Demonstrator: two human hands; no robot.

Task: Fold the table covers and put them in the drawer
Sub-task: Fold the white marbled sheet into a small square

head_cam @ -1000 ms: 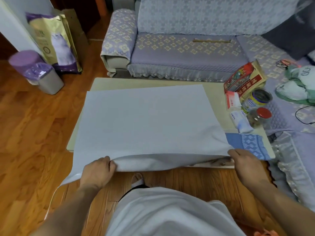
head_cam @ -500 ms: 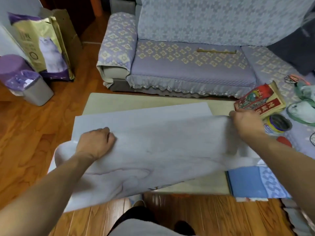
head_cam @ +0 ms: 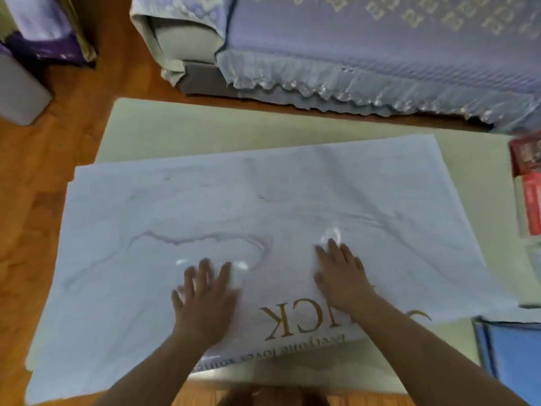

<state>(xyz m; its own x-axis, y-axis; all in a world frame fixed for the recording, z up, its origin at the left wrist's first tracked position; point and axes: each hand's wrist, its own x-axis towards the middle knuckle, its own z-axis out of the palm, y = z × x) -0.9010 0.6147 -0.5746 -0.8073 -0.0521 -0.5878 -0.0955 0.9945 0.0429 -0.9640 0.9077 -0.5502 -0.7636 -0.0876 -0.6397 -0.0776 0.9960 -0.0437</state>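
Note:
A white table cover [head_cam: 336,194] with a marble pattern and gold lettering lies folded in half on the low cream table [head_cam: 187,130]. Its left end hangs past the table edge. My left hand [head_cam: 205,294] lies flat on the cover near the middle, fingers spread. My right hand [head_cam: 341,273] presses flat on it just to the right. A blue patterned cover [head_cam: 509,353] lies at the table's near right corner, partly under the white one.
A sofa [head_cam: 380,48] with a lilac fringed cover stands just beyond the table. Red boxes [head_cam: 527,177] sit at the table's right edge. A grey bin [head_cam: 17,89] and a purple bag [head_cam: 44,27] stand on the wooden floor [head_cam: 38,159] at the left.
Both hands carried the cover's near edge over to the far side, let go, and now lie flat on the folded cover. The camera has tilted down closer to the table.

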